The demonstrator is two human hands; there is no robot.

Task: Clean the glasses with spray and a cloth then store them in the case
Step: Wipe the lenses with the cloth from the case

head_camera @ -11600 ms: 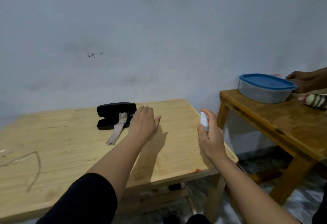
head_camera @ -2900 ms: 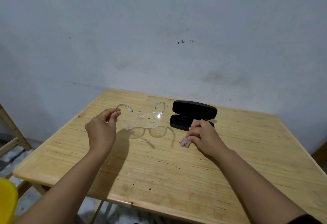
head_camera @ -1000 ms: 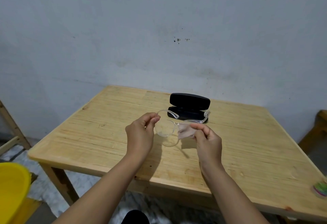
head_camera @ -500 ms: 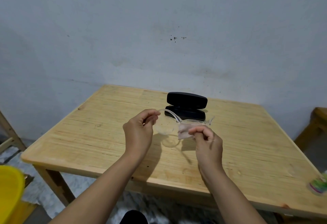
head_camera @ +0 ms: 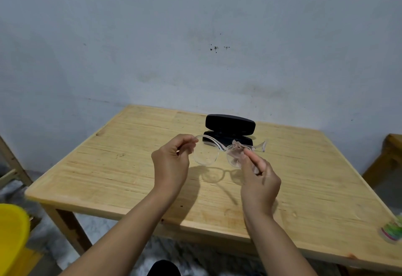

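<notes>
The left hand (head_camera: 170, 163) pinches the clear-framed glasses (head_camera: 219, 152) at the left end of the frame, thumb and fingers closed on it where the temple arm meets the lens. The right hand (head_camera: 260, 180) has its thumb and forefinger closed on a small pinkish cleaning cloth (head_camera: 238, 152), pressed against the right lens; how much of the cloth lies behind the lens is hard to make out, since frame and lens are transparent and the fingers cover part of it. The glasses are held in the air above the middle of the wooden table (head_camera: 121, 166), temple arms unfolded and pointing away toward the far side, and they cast a shadow on the wood beneath.

Just beyond them, near the far edge, lies the black glasses case (head_camera: 230, 124), open, its lid standing up; the lower tray is partly hidden behind the temple arms and the cloth. No spray bottle can be seen.

The tabletop is bare to the left of the hands and on the near side. At the near right corner a small greenish, striped object (head_camera: 392, 231) is cut off by the picture's edge and blurred. A yellow object (head_camera: 12, 236), also cut off, sits low on the left beside the table, and part of a second wooden piece (head_camera: 389, 156) shows at the right edge.
</notes>
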